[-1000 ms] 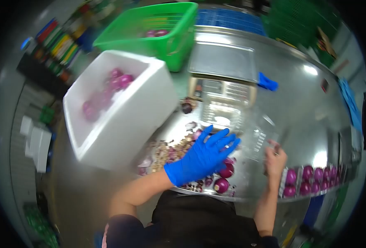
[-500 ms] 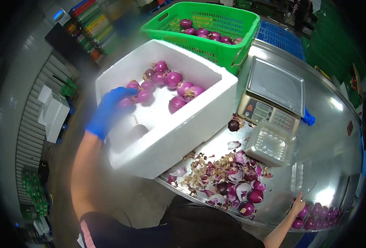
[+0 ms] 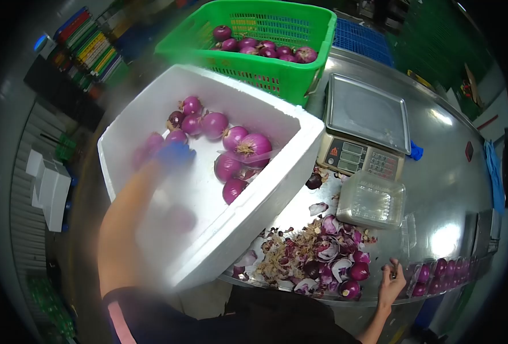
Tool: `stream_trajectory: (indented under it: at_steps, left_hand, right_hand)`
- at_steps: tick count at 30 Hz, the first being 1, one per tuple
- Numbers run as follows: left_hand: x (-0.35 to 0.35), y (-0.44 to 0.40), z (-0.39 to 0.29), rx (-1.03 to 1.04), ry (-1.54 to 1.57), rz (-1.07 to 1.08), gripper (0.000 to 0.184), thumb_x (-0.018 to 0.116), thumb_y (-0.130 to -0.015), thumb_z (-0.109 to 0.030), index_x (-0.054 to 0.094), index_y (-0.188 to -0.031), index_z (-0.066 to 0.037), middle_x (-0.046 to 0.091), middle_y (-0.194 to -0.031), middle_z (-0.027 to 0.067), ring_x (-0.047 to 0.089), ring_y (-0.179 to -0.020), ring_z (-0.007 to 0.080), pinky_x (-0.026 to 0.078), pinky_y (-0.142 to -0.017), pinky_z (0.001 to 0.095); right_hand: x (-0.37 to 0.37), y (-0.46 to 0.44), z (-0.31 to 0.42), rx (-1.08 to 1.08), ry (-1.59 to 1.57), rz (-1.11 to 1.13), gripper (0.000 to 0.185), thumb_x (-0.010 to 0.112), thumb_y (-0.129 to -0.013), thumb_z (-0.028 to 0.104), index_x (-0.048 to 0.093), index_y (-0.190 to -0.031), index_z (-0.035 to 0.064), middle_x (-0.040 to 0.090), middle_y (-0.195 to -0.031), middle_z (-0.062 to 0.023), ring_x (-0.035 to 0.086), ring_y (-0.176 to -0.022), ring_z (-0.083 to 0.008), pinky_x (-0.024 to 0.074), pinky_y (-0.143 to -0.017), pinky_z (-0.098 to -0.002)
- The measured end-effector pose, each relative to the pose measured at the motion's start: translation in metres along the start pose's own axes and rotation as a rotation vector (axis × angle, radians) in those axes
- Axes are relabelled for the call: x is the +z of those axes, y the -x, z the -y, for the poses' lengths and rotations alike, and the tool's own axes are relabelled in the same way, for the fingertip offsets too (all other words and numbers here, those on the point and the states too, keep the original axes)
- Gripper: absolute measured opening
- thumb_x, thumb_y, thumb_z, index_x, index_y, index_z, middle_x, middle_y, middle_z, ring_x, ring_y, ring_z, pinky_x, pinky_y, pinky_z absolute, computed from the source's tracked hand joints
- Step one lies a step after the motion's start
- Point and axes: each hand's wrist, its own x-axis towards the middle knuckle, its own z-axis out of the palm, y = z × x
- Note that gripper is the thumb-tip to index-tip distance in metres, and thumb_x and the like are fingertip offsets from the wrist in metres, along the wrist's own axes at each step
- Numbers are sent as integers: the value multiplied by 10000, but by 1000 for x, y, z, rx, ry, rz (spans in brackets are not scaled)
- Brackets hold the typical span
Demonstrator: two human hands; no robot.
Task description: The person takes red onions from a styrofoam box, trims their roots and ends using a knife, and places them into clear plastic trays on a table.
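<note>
My left hand [image 3: 175,156], in a blue glove, is inside the white foam box [image 3: 254,212], close to several purple onions [image 3: 214,125]. Motion blurs its fingers, and what they touch cannot be made out. Over the front right of the metal table, my right hand [image 3: 392,281] is bare, with its fingers curled together; anything between them is too small to name. Just right of it stand clear packs of purple onions [image 3: 437,276]. Between my hands lies a heap of onion skins [image 3: 291,252] with two peeled onions [image 3: 354,279] at its right edge.
A green crate [image 3: 248,69] holding onions stands behind the foam box. On the metal table [image 3: 437,172] are a weighing scale [image 3: 368,117] and a stack of clear plastic trays [image 3: 371,200]. A blue cloth [image 3: 416,151] lies beside the scale.
My left hand has gone from above the skins into the foam box and moved deeper among the onions. The view has swung left and partly back. A clear tray near my right hand is no longer distinct.
</note>
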Motion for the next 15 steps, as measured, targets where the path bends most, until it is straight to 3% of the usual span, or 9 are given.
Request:
stream_trajectory:
  at_steps: [2,4,6,8,10,11,12,15]
  left_hand:
    - [1,1,-1,-67,41,34,554,587,-831,-40,494,-1376,-79,590,-1174,192,615,-1053,339,518,-877,423]
    - [-62,-1,-15,-127,111,156,593,641,-777,-42,504,-1353,-77,583,-1172,203,609,-1060,345,512,-891,423]
    - [-137,6,-29,-234,247,133,634,696,-724,-45,514,-1331,-76,576,-1170,213,603,-1068,352,505,-904,424]
    - [-197,26,-50,-342,533,-301,718,773,-638,-66,521,-1310,-79,556,-1160,197,577,-1090,373,487,-939,415]
    - [-239,45,-72,-227,627,-771,600,785,-714,-107,571,-1274,-96,598,-1129,106,620,-1018,270,542,-835,382]
    - [-268,55,-95,-287,912,-792,749,808,-650,-38,526,-1340,-107,561,-1244,97,577,-1159,249,523,-943,352]
    - [-302,69,-120,-350,1015,-768,868,859,-596,-153,494,-1379,-69,531,-1348,103,530,-1247,223,422,-1081,356]
    - [-346,98,-203,-252,1407,-816,990,899,-554,-303,467,-1388,8,514,-1405,152,515,-1287,256,391,-1110,386]
  right_hand:
    - [13,7,16,1,-45,23,237,636,-928,71,645,-1134,-47,650,-792,-36,578,-708,-91,499,-699,-251]
    - [23,8,16,-39,-115,37,223,670,-897,52,661,-1106,-27,678,-801,-54,618,-728,-92,512,-679,-270]
    - [26,9,34,-109,-48,125,231,692,-882,55,664,-1101,-15,689,-801,-71,625,-723,-100,515,-681,-269]
    - [33,9,48,-215,-38,195,272,732,-846,58,661,-1101,-3,697,-792,-109,642,-707,-135,518,-674,-279]
    - [42,6,54,-357,-81,226,280,753,-842,113,659,-1082,4,689,-784,-115,652,-697,-165,519,-668,-286]
    - [44,6,59,-423,-100,242,288,764,-840,141,659,-1072,8,686,-780,-118,657,-692,-181,519,-665,-289]
    - [43,6,66,-441,-119,295,305,763,-841,194,657,-1063,14,681,-788,-119,663,-699,-200,522,-665,-298]
    - [41,4,92,-527,-189,433,373,744,-845,344,653,-1037,37,665,-810,-112,673,-710,-247,522,-651,-327]
